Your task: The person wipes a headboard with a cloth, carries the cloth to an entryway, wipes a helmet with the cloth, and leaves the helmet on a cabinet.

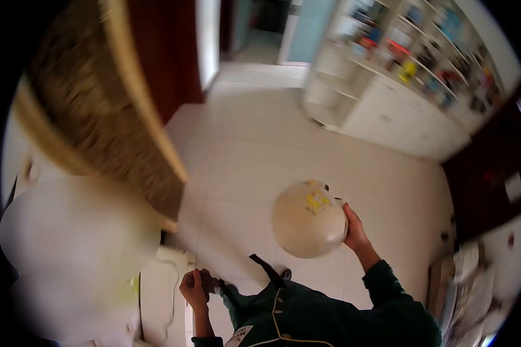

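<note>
A round, pale helmet-like object [308,222] with a yellow print on top is at the middle right, over the tiled floor. My right hand [356,228] grips its right edge, thumb up and the other fingers hidden beneath. At the lower left, my left hand [195,288] is closed around a small dark brown item [209,281], too blurred to name. A black strap [266,270] sticks up at the front of the green clothing [312,318] between my two hands.
White shelves and a cabinet [393,113] with many small items stand at the upper right. Brown cushioned furniture with a wooden frame [134,75] runs along the left. A dark door [486,168] is at the right. A blurred patch covers the lower left.
</note>
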A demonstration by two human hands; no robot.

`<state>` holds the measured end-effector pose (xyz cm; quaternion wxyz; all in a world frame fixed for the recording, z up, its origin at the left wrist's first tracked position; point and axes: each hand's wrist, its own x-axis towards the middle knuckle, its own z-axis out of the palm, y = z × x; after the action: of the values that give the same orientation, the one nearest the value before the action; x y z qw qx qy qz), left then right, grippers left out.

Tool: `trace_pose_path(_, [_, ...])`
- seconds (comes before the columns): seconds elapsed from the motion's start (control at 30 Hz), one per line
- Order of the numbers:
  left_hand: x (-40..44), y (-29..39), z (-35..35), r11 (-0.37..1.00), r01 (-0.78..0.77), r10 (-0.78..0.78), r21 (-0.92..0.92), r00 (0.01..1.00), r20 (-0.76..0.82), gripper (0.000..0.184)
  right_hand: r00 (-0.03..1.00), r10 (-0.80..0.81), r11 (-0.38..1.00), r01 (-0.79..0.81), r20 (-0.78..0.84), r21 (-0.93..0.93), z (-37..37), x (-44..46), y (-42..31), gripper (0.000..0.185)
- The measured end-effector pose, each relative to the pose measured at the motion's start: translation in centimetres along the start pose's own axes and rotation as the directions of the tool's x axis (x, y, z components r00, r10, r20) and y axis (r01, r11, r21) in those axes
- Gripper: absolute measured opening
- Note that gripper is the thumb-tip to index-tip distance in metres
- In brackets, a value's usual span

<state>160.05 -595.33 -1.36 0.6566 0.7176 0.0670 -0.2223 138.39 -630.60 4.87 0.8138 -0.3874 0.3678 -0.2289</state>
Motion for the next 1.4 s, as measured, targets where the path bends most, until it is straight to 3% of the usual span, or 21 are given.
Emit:
trace_pose_path(0.1, [-1.1, 1.4, 11.9, 0.998, -0.021, 0.034, -0.056, 0.967, 0.251, 0.016, 0.987, -0.091, 0.954, 0.124, -0.13, 0.274, -6.8, -1.4, -2.9, 0.055])
trace_pose_path(0.2, [0.4, 3.4, 18.8, 0.993, -0.121, 0.104, 0.014, 0.902, 0.42, 0.021, 0.969, -0.17, 0.863, 0.234, -0.179, 0.448, -10.2, -2.4, -3.9, 0.056])
trace_pose_path(0.23, [1.8, 4.2, 19.9, 0.985, -0.156, 0.1, 0.069, 0.857, 0.505, 0.025, 0.973, -0.178, 0.841, 0.227, -0.146, 0.491, -10.5, -2.9, -4.3, 0.057])
trace_pose_path(0.3, [-1.0, 4.7, 28.8, 0.969, -0.215, 0.098, 0.119, 0.782, 0.616, 0.033, 0.977, -0.185, 0.805, 0.214, -0.109, 0.554, -17.9, -3.2, -6.9, 0.058])
trace_pose_path(0.37, [-2.8, 6.7, 36.2, 0.952, -0.233, 0.034, 0.2, 0.727, 0.686, 0.033, 0.982, -0.186, 0.723, 0.117, 0.029, 0.681, -22.5, -3.7, -9.2, 0.057])
trace_pose_path(0.5, [-2.6, 8.9, 47.1, 0.97, -0.006, -0.212, 0.245, 0.478, 0.853, 0.03, 0.983, -0.179, 0.689, 0.155, -0.041, 0.708, -25.9, -3.3, -11.2, 0.053])
trace_pose_path(0.53, [-2.1, 8.9, 50.4, 0.966, -0.011, -0.222, 0.257, 0.465, 0.857, 0.03, 0.981, -0.184, 0.679, 0.169, -0.057, 0.714, -27.5, -2.8, -11.7, 0.053])
trace_pose_path(0.6, [-1.4, 9.2, 57.1, 0.927, -0.061, -0.368, 0.369, 0.029, 0.929, 0.041, 0.96, -0.196, 0.666, 0.279, -0.198, 0.692, -30.6, -1.3, -13.8, 0.048])
trace_pose_path(0.63, [-1.8, 9.2, 60.1, 0.926, -0.067, -0.371, 0.371, 0.008, 0.928, 0.041, 0.954, -0.207, 0.66, 0.299, -0.216, 0.69, -31.9, -0.8, -15.1, 0.048])
trace_pose_path(0.7, [-2.9, 9.2, 66.2, 0.933, 0.068, -0.325, 0.354, -0.266, 0.908, 0.056, 0.913, -0.307, 0.693, 0.409, -0.27, 0.594, -33.8, 0.1, -18.2, 0.043])
trace_pose_path(0.83, [-3.1, 6.2, 76.6, 0.876, 0.047, -0.404, 0.481, -0.474, 0.782, 0.062, 0.9, -0.258, 0.628, 0.432, -0.351, 0.647, -37.2, 1.1, -25.9, 0.04])
trace_pose_path(0.9, [-4.5, 5.6, 80.1, 0.863, 0.035, -0.405, 0.504, -0.548, 0.732, 0.063, 0.963, -0.146, 0.564, 0.268, -0.224, 0.781, -41.8, 2.2, -28.4, 0.036])
trace_pose_path(0.93, [-5.7, 5.3, 81.4, 0.847, 0.12, -0.424, 0.518, -0.435, 0.794, 0.064, 0.951, -0.172, 0.543, 0.31, -0.258, 0.781, -44.5, 3.3, -29.0, 0.036])
trace_pose_path(0.97, [-6.9, 4.7, 82.9, 0.829, 0.204, -0.449, 0.521, -0.312, 0.837, 0.066, 0.865, -0.198, 0.664, 0.465, -0.461, 0.586, -47.5, 4.5, -29.4, 0.034])
trace_pose_path(1.0, [-8.1, 3.7, 84.6, 0.827, 0.23, -0.45, 0.513, -0.276, 0.849, 0.066, 0.734, -0.239, 0.758, 0.55, -0.635, 0.351, -49.9, 5.2, -29.8, 0.032])
trace_pose_path(1.03, [-9.0, 2.9, 86.1, 0.826, 0.256, -0.449, 0.502, -0.239, 0.861, 0.067, 0.71, -0.24, 0.738, 0.576, -0.662, 0.351, -50.1, 5.1, -31.6, 0.032])
trace_pose_path(1.1, [-10.6, 1.7, 90.4, 0.839, 0.18, -0.471, 0.514, -0.236, 0.85, 0.067, 0.705, -0.211, 0.75, 0.561, -0.677, 0.35, -53.9, 6.5, -33.6, 0.034])
trace_pose_path(1.17, [-13.3, 1.4, 93.8, 0.798, 0.369, -0.371, 0.477, -0.323, 0.871, 0.068, 0.706, -0.173, 0.778, 0.526, -0.687, 0.345, -58.4, 7.9, -35.0, 0.036])
trace_pose_path(1.23, [-15.3, 0.3, 98.7, 0.776, 0.4, -0.401, 0.488, -0.284, 0.871, 0.066, 0.715, -0.153, 0.794, 0.5, -0.682, 0.346, -63.5, 9.8, -37.3, 0.039])
trace_pose_path(1.3, [-17.9, 0.0, 102.6, 0.884, 0.316, -0.278, 0.343, -0.234, 0.932, 0.066, 0.733, -0.138, 0.811, 0.47, -0.667, 0.348, -68.2, 11.0, -39.8, 0.041])
trace_pose_path(1.4, [-24.3, 2.6, 107.6, 0.898, 0.287, -0.303, 0.333, -0.146, 0.942, 0.065, 0.741, -0.133, 0.848, 0.428, -0.658, 0.312, -74.3, 12.1, -45.2, 0.045])
